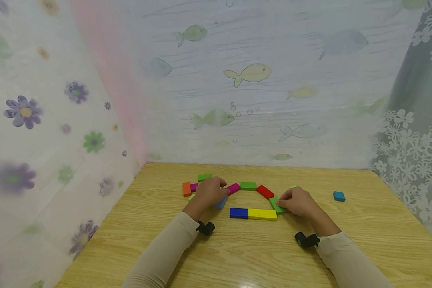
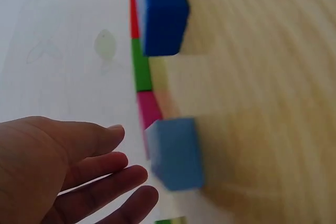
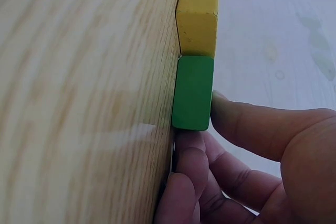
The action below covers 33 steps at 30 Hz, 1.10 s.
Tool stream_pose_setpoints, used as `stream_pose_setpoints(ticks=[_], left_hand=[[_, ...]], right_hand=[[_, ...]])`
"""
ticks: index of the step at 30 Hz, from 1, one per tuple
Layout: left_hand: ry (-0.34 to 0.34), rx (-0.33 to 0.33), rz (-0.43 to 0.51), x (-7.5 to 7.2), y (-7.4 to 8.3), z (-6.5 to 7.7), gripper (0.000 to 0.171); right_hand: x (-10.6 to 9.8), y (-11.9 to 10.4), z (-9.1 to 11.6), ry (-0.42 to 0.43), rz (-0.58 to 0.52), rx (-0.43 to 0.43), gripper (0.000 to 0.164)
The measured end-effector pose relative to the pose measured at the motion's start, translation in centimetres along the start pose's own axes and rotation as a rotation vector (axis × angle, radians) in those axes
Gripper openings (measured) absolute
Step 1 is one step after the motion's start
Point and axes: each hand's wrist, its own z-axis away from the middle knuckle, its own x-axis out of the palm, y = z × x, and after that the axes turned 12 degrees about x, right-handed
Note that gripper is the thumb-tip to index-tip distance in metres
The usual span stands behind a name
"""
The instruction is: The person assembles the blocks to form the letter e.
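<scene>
My right hand (image 1: 299, 202) pinches a green block (image 1: 275, 206), thumb on one side and curled fingers on the other. In the right wrist view this block's end (image 3: 193, 93) lies against the yellow block (image 3: 197, 32). My left hand (image 1: 209, 194) hovers beside a light blue block (image 1: 221, 203); in the left wrist view its loose fingers are apart from that block. A magenta block (image 1: 233, 189), another green block (image 1: 249, 186) and a red block (image 1: 265, 192) form an arc between the hands. Along the near side, a dark blue block (image 1: 239, 213) adjoins the yellow one.
Left of the left hand lie an orange block (image 1: 187, 189), a magenta piece (image 1: 194, 187) and a green block (image 1: 204, 177), some partly hidden. A teal block (image 1: 339, 196) sits far right. Behind the wooden table (image 1: 245, 248) hangs a fish-patterned curtain (image 1: 252, 132).
</scene>
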Motion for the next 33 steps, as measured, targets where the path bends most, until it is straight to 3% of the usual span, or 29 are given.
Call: stream_pose_setpoints(ticks=[4, 8, 15, 20, 26, 33], left_hand=[[0.031, 0.017, 0.001, -1.9, -0.9, 0.6, 0.032], [0.103, 0.035, -0.027, -3.7, -3.2, 1.6, 0.029], [0.162, -0.037, 0.04, -5.5, -7.0, 3.5, 0.025], [0.133, -0.092, 0.043, -5.6, -8.1, 3.7, 0.026], [0.089, -0.03, -0.053, -4.8, -8.7, 2.9, 0.032], [0.075, -0.04, -0.057, -4.2, -9.0, 2.3, 0.028]], right_hand=[[0.0, -0.1, 0.1, 0.002, 0.003, -0.007, 0.024], [-0.1, -0.2, 0.2, 0.007, 0.013, -0.004, 0.025], [-0.1, -0.2, 0.3, 0.003, 0.016, 0.003, 0.026], [-0.2, -0.3, 0.4, -0.003, 0.006, -0.003, 0.025], [-0.2, -0.3, 0.4, -0.002, 0.004, -0.006, 0.025], [-0.1, -0.2, 0.3, -0.006, 0.01, 0.008, 0.025]])
